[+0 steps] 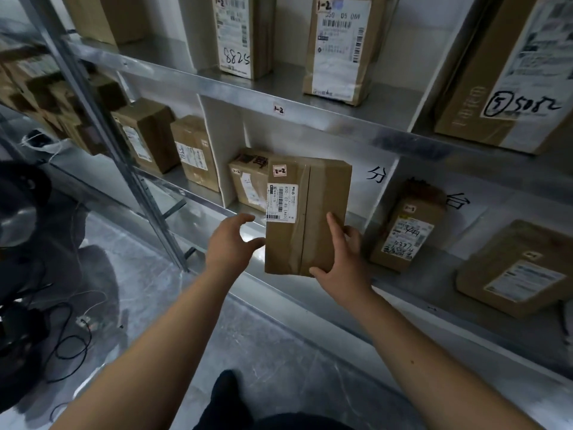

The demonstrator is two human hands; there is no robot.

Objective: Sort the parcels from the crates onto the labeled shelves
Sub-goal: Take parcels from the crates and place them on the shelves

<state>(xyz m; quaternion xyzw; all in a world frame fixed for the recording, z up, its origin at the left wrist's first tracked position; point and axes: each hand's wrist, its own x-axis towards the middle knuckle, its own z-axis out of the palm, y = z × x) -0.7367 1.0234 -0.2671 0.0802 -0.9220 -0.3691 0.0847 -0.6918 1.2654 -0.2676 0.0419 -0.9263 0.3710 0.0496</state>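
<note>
A brown cardboard parcel (305, 212) marked "2-2" stands upright at the front of the middle shelf (412, 283). My right hand (339, 259) grips its lower right corner, thumb under the bottom edge and fingers up its side. My left hand (231, 243) hovers just left of the parcel with relaxed curved fingers, thumb tip touching or almost touching its left edge. Behind it stands another parcel tagged "2-2" (248, 181). The shelf edge above carries a "1-2" tag (278, 109).
Upper shelf holds parcels marked "1-2" (338, 48), "8825" (240, 35) and "5082" (508, 72). More parcels (407, 225) (514, 268) sit right on the middle shelf, others (148, 135) left. A metal upright (124, 169) stands left; cables (71, 342) lie on the floor.
</note>
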